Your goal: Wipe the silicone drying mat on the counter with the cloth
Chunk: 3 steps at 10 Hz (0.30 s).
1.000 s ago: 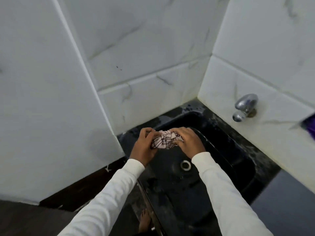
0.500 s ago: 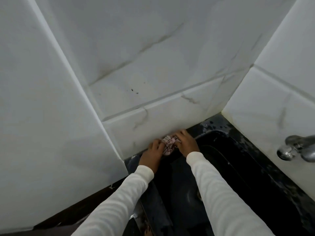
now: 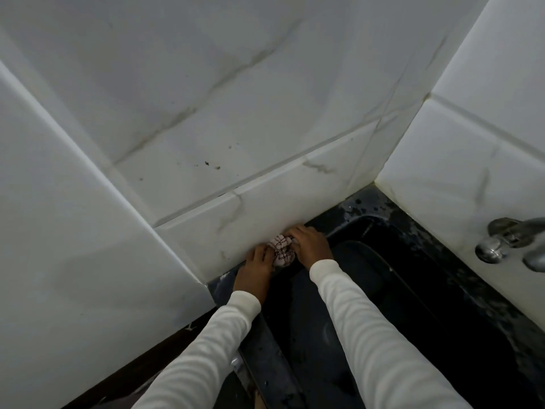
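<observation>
A small crumpled cloth (image 3: 281, 251), pale with dark red lines, is bunched between both my hands at the back rim of a black sink (image 3: 418, 293). My left hand (image 3: 255, 271) grips its left side with curled fingers. My right hand (image 3: 311, 245) grips its right side, knuckles up, close to the white tiled wall. Both arms wear white sleeves. No silicone drying mat is in view.
White marble-look tiles (image 3: 206, 113) fill the upper and left view and form a corner behind the sink. A metal tap (image 3: 501, 243) sticks out of the right wall. The dark speckled counter rim (image 3: 368, 202) runs round the basin.
My hands and the cloth have moved from over the drain to the sink's back edge against the wall. My head has tilted up and left, so the drain is hidden.
</observation>
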Tool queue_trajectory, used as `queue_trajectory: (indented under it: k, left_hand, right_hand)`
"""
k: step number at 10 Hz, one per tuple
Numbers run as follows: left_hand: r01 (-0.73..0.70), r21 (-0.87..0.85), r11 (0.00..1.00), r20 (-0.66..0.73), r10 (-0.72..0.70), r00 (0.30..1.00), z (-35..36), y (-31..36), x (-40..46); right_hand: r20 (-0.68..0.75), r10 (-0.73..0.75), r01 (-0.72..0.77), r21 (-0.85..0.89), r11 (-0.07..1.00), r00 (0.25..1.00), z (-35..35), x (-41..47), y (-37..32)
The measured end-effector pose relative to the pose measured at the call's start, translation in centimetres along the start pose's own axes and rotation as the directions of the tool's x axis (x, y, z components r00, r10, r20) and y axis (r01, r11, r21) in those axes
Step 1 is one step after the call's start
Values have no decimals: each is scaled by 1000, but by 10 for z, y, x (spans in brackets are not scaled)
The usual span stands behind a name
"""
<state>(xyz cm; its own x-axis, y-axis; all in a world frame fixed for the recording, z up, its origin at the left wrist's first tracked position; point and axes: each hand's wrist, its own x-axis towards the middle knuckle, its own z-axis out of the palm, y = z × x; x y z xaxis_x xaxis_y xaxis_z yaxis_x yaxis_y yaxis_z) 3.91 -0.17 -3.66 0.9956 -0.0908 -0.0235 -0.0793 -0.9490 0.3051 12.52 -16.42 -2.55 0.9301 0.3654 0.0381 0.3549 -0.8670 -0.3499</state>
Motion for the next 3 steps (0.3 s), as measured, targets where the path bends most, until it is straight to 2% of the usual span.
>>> queue_trajectory:
  k: [1, 2, 3]
  left_hand:
    - [13, -2, 1000, 74, -13, 997, -8, 5, -2]
    - [13, 54, 998, 41, -15, 999, -15, 10, -4]
    - [-41, 73, 997, -27, 43, 999, -27, 34, -10]
  right_hand:
    - [62, 16, -11, -76, 997, 998, -9, -5, -5]
    - [81, -8, 12, -49, 999, 997, -24, -21, -3]
    - [21, 46, -46, 5, 999, 999, -43, -56, 2]
